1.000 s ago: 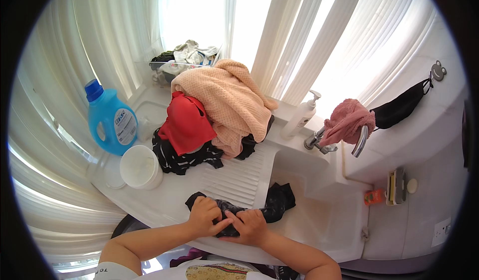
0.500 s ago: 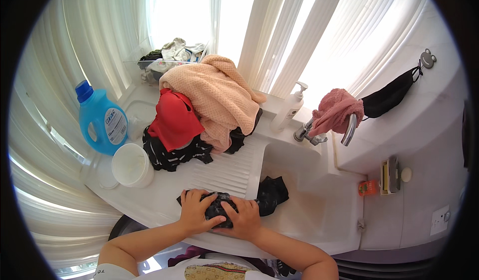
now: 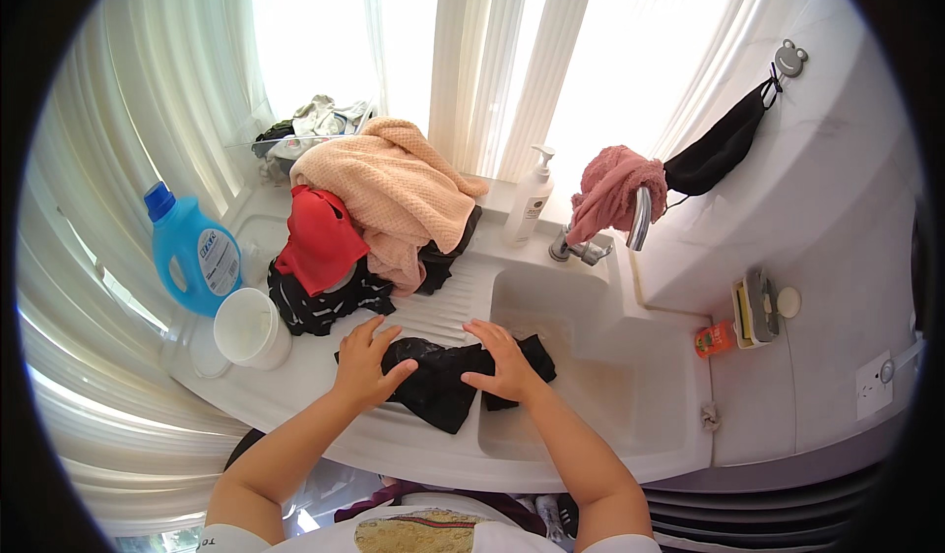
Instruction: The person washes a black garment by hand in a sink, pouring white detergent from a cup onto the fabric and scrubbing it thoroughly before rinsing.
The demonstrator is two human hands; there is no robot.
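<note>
Your left hand (image 3: 369,368) and right hand (image 3: 504,364) hover, fingers splayed and grasping nothing, over a crumpled black fabric garment (image 3: 439,390) at lower centre of the frame, draped from a ridged white washboard (image 3: 448,310) across the edge of a smooth white sink basin (image 3: 615,390); a waffle-textured peach blanket (image 3: 394,174) heaps toward the upper left.

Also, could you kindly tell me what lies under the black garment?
The black garment lies across the ribbed washboard and partly over the sink basin; whatever is directly beneath it is covered and cannot be seen.
</note>
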